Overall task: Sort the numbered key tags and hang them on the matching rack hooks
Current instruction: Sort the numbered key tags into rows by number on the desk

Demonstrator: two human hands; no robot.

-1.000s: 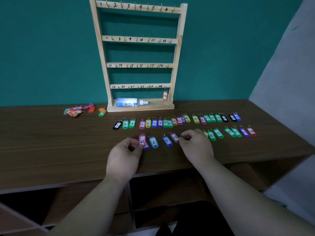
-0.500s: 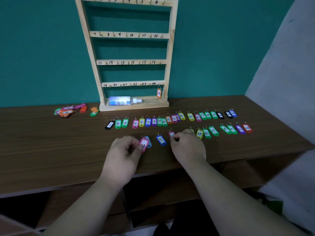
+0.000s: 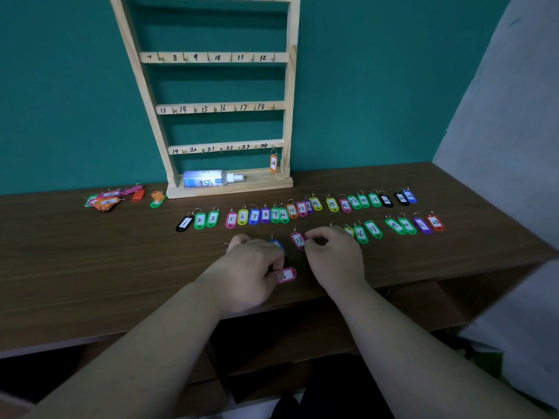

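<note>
Rack [image 3: 263, 186] holds orange tag 24 [image 3: 273, 162] hanging and bottle [image 3: 205, 179] lying inside.

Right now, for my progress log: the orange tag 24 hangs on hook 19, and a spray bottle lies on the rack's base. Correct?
No: the head view shows the orange tag 24 hanging on hook 24, not 19. The spray bottle does lie on the rack's base.

Rack [image 3: 211, 107] top row: cut off by the upper edge, far above both hands.
Pink tag [image 3: 287, 275]: pinched at the left hand's [image 3: 251, 267] fingertips, number half covered.
Blue tag [image 3: 276, 244]: just beyond the left hand's knuckles, mostly hidden, number unseen.
Yellow tag [image 3: 349, 231]: behind the right hand [image 3: 332, 258], only an edge showing.
Grip on tag 11 [image 3: 298, 240]: right hand's fingertips curled beside it, contact unclear.
Tag pile [image 3: 106, 201]: far left of the left hand, numbers too small to read.
</note>
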